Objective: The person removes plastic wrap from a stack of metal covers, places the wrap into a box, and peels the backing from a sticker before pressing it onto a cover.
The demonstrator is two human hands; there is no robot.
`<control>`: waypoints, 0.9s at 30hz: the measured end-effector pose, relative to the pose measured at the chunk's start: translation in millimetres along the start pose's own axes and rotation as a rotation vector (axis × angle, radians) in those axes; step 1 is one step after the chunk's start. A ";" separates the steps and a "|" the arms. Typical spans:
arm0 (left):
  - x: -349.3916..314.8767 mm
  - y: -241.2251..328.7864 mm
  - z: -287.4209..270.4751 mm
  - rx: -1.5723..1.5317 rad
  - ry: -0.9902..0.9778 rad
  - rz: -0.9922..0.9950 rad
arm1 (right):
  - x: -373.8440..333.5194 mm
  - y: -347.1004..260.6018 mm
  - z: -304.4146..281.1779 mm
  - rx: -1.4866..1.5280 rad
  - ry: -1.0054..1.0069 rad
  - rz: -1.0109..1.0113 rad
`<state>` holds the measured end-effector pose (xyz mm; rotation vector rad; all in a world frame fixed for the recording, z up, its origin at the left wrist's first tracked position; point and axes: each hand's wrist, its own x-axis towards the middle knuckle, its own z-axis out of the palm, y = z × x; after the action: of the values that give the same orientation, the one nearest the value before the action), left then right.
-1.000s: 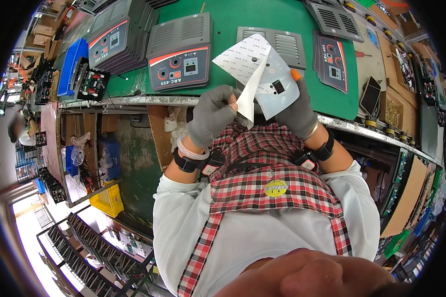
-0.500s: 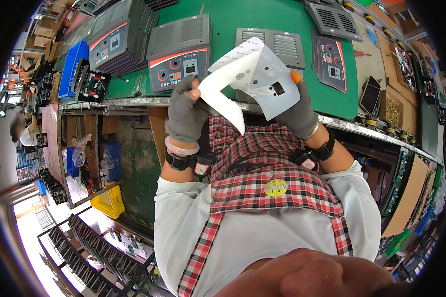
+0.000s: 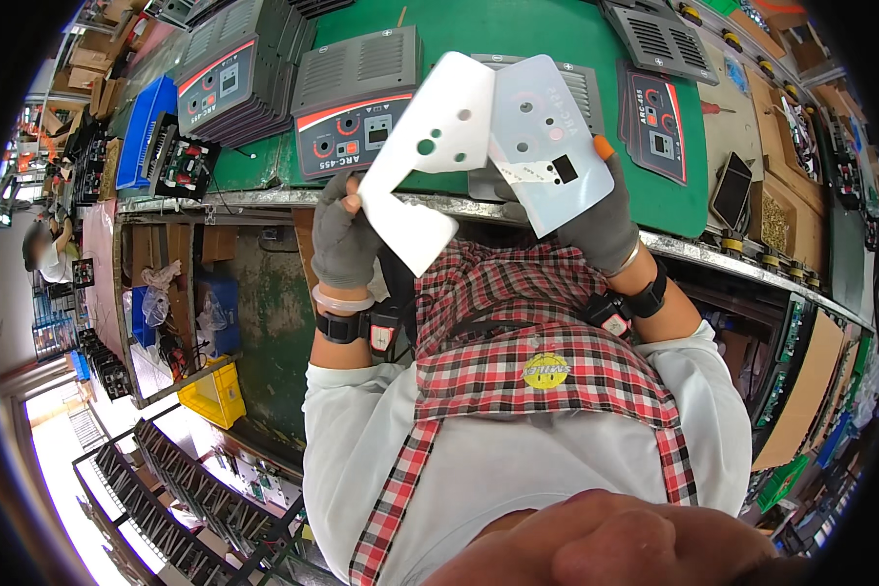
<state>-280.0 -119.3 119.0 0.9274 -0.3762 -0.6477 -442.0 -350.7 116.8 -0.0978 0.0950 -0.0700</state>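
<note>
My left hand (image 3: 346, 239), in a grey fingerless glove, pinches the edge of a white backing sheet (image 3: 441, 103) with several holes in it. My right hand (image 3: 604, 223), gloved alike with an orange fingertip cover, grips the right edge of a translucent panel sticker (image 3: 532, 86) with a dark rectangular window. Sheet and sticker spread apart like a V and still meet along the middle. Beneath them, a grey vented metal panel (image 3: 582, 95) lies partly hidden on the green bench top. Left of it sits another grey panel (image 3: 356, 70) with a red-and-black control face.
Stacked grey panels (image 3: 227, 63) stand at the back left, beside a blue tray (image 3: 146, 132). On the right lie dark panel stickers (image 3: 649, 122), a vented panel (image 3: 659, 44), a red screwdriver (image 3: 715, 107) and a phone-like black device (image 3: 731, 188). The bench's metal edge (image 3: 264, 200) runs in front.
My left hand has moved slightly left and down, drawing the backing sheet away from the sticker. The sheet has unfolded flat and shows its holes. My right hand has shifted slightly right.
</note>
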 end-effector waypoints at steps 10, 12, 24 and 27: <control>-71.4 1.4 -190.4 0.513 0.246 -0.107 | -14.6 -13.5 1.6 -0.249 0.036 -0.029; -102.3 -9.7 -234.1 0.855 0.417 -0.251 | -17.0 -12.1 -2.9 -0.053 -0.077 -0.025; -147.2 -83.0 -266.5 1.527 1.031 -0.950 | -12.3 -9.0 -17.5 -0.742 -0.248 -0.040; -125.1 -92.6 -253.3 1.635 0.885 -0.962 | -15.2 -6.2 -21.6 -1.876 -0.184 -0.436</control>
<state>-264.7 78.9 -102.1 2.9027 0.5499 -0.6115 -459.6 -357.7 97.4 -1.9993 -0.0773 -0.3908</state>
